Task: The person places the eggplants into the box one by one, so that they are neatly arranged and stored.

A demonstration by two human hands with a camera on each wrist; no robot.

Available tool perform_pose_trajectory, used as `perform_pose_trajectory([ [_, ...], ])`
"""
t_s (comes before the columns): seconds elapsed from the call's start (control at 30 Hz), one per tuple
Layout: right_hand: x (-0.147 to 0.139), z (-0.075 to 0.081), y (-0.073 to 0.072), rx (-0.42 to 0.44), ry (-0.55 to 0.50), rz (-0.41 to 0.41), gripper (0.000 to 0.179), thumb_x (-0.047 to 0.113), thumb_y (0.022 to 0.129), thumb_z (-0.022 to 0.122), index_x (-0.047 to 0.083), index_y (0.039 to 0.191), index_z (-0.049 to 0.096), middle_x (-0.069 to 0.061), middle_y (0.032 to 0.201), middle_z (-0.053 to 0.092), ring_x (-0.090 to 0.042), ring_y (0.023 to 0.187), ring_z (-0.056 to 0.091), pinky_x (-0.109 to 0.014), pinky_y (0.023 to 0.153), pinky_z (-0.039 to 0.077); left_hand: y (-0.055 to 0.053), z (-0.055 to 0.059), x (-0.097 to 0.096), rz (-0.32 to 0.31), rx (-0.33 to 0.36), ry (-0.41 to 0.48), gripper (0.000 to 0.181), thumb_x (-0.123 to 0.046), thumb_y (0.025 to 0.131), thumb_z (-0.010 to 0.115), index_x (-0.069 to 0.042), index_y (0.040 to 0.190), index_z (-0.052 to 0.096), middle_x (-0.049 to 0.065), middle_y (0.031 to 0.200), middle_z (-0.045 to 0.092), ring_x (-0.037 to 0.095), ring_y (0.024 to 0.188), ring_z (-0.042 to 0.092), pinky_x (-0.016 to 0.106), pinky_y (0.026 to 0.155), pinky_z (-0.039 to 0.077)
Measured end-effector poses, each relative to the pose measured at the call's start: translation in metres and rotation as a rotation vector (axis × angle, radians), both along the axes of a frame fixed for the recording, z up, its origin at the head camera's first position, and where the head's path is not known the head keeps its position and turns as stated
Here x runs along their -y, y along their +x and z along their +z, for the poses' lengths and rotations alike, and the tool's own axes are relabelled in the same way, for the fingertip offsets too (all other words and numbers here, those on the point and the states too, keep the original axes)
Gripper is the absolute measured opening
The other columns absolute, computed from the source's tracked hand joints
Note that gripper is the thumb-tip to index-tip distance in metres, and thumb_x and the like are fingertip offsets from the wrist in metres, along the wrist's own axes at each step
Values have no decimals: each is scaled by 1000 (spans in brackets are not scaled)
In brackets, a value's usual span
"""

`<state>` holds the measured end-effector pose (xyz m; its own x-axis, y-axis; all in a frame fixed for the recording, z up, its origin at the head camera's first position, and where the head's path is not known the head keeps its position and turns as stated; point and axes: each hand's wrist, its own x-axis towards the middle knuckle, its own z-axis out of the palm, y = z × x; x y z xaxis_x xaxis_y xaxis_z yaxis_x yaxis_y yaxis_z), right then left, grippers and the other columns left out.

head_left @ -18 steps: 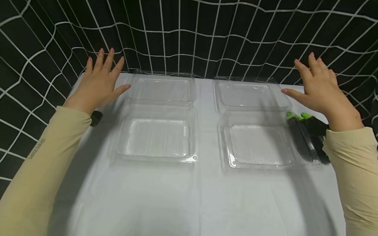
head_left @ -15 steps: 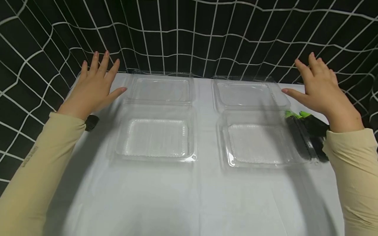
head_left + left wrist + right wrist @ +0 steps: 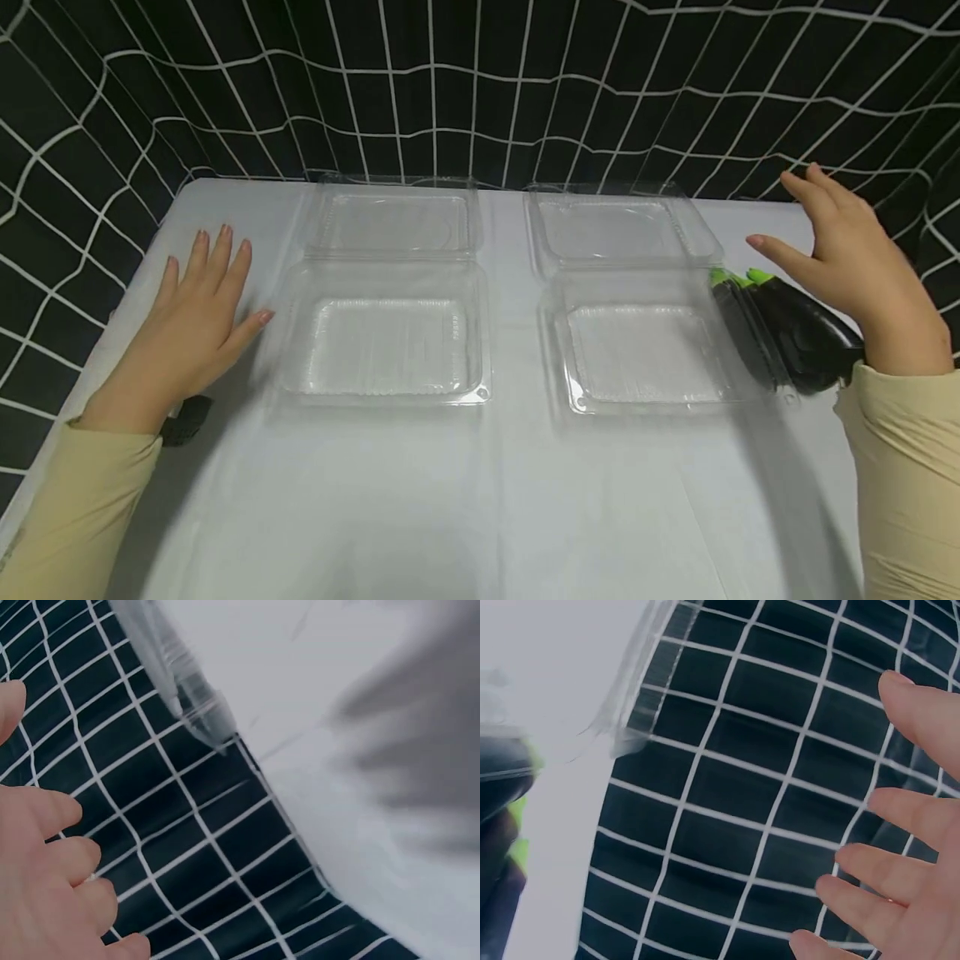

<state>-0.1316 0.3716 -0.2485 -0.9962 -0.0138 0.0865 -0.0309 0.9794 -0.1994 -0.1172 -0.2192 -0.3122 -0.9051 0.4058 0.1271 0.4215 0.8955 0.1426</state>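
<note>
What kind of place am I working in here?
Probably a makeshift booth or staged work area, though the wider room is out of view. The signs: a white-covered table, white netting over a dark backdrop, and two open clear plastic clamshell containers set side by side.

- Moderate, even light fills the head view; the white surface (image 3: 420,483) reads pale grey against a near-black backdrop (image 3: 454,100).
- Soft-edged shadows fall inward from both sleeves (image 3: 907,492), as if lit from above.
- Small glints sit on the near corners of the clear containers (image 3: 382,350); a pale sheen runs along an eggplant (image 3: 810,333).
- Both wrist views have a cooler, bluish cast.
- In the left wrist view, a grey shadow smears across the surface; the fingers (image 3: 75,859) stay fairly clear.
- In the right wrist view, the eggplants blur at the edge.
- Net (image 3: 432,129) lines curve; lens distortion or slack, unclear.
</note>
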Motion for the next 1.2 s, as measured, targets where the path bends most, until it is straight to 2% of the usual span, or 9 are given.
perform_pose_trajectory([
  [0.33, -20, -12, 27, -22, -42, -93, 71, 37, 96, 50, -4, 147, 22, -28, 151, 16, -45, 138, 12, -59, 110, 9, 32, -19, 5, 1, 21, 94, 68, -26, 98, 46, 11, 146, 15, 30, 152, 8, 38, 142, -1, 59, 111, -4],
  [0.5, -31, -19, 39, -38, -50, -171, 66, 36, 97, 48, -1, 146, 26, -29, 148, 24, -48, 134, 23, -61, 108, 17, 39, -28, 1, -10, 17, 121, 65, -27, 99, 45, 10, 145, 19, 28, 151, 14, 37, 142, 5, 58, 111, -1],
  [0.63, -48, -28, 52, -69, -44, -231, 62, 34, 97, 47, -4, 144, 31, -33, 142, 31, -51, 116, 37, -64, 99, 28, 41, -35, -5, -21, 15, 143, 63, -26, 100, 43, 10, 146, 19, 26, 152, 15, 33, 143, 4, 53, 113, -1],
  [0.7, -71, -42, 55, -94, -54, -251, 62, 34, 96, 49, -4, 142, 33, -35, 138, 35, -52, 109, 39, -66, 93, 29, 43, -39, -9, -28, 11, 157, 62, -25, 100, 43, 10, 145, 19, 25, 152, 16, 33, 143, 5, 53, 114, 0],
  [0.8, -124, -84, 50, -127, -53, -296, 65, 41, 94, 52, 4, 144, 36, -33, 136, 40, -52, 108, 41, -65, 84, 33, 45, -44, -10, -27, 0, 176, 59, -23, 100, 43, 9, 145, 21, 23, 152, 19, 34, 142, 9, 52, 114, 1],
  [0.9, -183, -131, 42, -150, -91, -316, 67, 45, 91, 56, 11, 145, 37, -28, 139, 41, -51, 112, 44, -65, 84, 36, 46, -48, -11, -23, -17, 193, 57, -22, 100, 43, 8, 145, 24, 22, 151, 23, 33, 142, 13, 52, 114, 4],
  [0.97, -207, -152, 41, -142, -137, -328, 67, 44, 91, 57, 12, 146, 36, -25, 142, 39, -50, 119, 42, -66, 89, 35, 46, -49, -11, -23, -29, 201, 56, -22, 101, 42, 7, 145, 25, 21, 151, 25, 32, 142, 16, 52, 114, 7],
  [1.1, -218, -170, 48, -111, -221, -362, 66, 42, 92, 56, 9, 145, 36, -24, 143, 38, -46, 127, 38, -62, 99, 32, 42, -49, -11, -17, -39, 206, 55, -22, 101, 40, 7, 145, 26, 22, 150, 26, 32, 141, 19, 52, 114, 10],
  [1.2, -208, -169, 55, -79, -247, -380, 66, 42, 92, 55, 7, 145, 37, -27, 140, 40, -51, 120, 43, -39, 95, 43, 38, -48, -9, 0, -29, 199, 54, -22, 101, 39, 8, 145, 26, 22, 150, 26, 33, 140, 19, 52, 114, 9],
])
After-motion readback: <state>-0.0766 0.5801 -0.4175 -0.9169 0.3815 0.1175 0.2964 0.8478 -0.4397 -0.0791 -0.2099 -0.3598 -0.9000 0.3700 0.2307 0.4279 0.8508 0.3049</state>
